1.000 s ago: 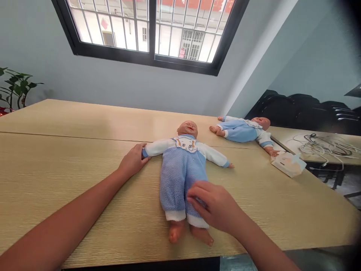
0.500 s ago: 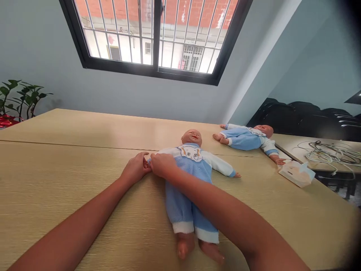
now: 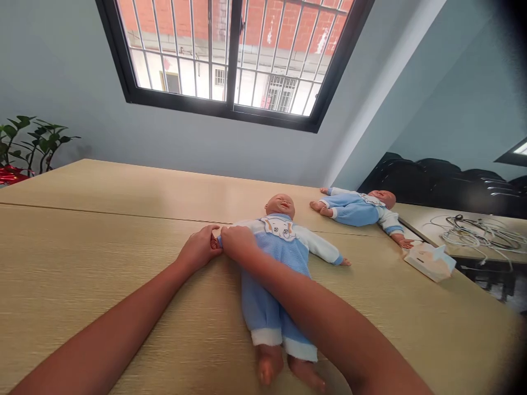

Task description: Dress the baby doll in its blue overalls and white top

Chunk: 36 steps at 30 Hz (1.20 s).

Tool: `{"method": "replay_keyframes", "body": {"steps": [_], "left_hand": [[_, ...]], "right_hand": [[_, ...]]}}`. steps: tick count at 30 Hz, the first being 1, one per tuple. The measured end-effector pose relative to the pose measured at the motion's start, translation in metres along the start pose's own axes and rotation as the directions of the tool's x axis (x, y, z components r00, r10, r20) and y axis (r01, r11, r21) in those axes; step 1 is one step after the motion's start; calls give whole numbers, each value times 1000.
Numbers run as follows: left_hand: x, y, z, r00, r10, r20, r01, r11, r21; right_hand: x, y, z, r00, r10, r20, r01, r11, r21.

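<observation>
A baby doll (image 3: 280,236) in a blue and white suit with an animal-face bib lies on its back on the wooden table (image 3: 102,241), head toward the window. My left hand (image 3: 200,248) is closed round the doll's small hand at the left. Beside it my right hand (image 3: 239,242) pinches the cuff of the same sleeve, its forearm crossing over the doll's body. The doll's other arm (image 3: 325,247) is stretched out to the right on the table.
A second doll (image 3: 356,209) in the same clothes lies at the back right, its hand by a tissue box (image 3: 430,261). White cables (image 3: 481,230) lie on another table, with black chairs (image 3: 436,178) behind. A plant (image 3: 35,142) stands at the far left.
The view has shifted slightly, so the window and dolls sit a little lower. Both hands keep nearly the same hold at the doll's cuff and hand.
</observation>
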State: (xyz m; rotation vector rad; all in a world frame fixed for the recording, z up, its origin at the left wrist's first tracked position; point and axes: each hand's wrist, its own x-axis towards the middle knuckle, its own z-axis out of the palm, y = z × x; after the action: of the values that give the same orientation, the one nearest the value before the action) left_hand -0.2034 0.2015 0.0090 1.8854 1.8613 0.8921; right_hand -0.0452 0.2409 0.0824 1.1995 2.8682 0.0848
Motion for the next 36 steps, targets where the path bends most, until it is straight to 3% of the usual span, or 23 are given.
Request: {"method": "replay_keyframes", "body": {"steps": [4, 7, 10, 14, 17, 20, 23, 30, 36], "left_hand": [[-2, 1, -2, 1000, -7, 3, 7, 1000, 2], [-1, -1, -1, 1000, -10, 7, 10, 1000, 12], [1, -4, 1, 1000, -15, 3, 15, 998, 53], [1, -3, 1, 1000, -12, -3, 12, 994, 109], [1, 0, 1, 1000, -1, -2, 2, 992, 124], [1, 0, 1, 1000, 8, 7, -9, 993, 119], [2, -1, 2, 1000, 18, 6, -19, 992, 127], [0, 1, 0, 1000, 14, 13, -16, 990, 143], [0, -1, 2, 1000, 20, 9, -21, 986, 163]], "right_hand": [[-1, -8, 0, 999, -33, -8, 33, 999, 0], [-2, 1, -7, 999, 16, -52, -15, 1000, 10], [-8, 34, -22, 978, 173, -120, -172, 985, 20], [-32, 97, -35, 902, 401, -163, -399, 916, 47], [-61, 125, -31, 880, 460, -115, -443, 884, 150], [-88, 129, -20, 900, 412, -141, -374, 898, 234], [-104, 121, -10, 914, 335, -230, -288, 933, 214], [-108, 121, 5, 897, 238, -371, -218, 971, 95], [-108, 124, 15, 880, 79, -468, -161, 977, -137]]}}
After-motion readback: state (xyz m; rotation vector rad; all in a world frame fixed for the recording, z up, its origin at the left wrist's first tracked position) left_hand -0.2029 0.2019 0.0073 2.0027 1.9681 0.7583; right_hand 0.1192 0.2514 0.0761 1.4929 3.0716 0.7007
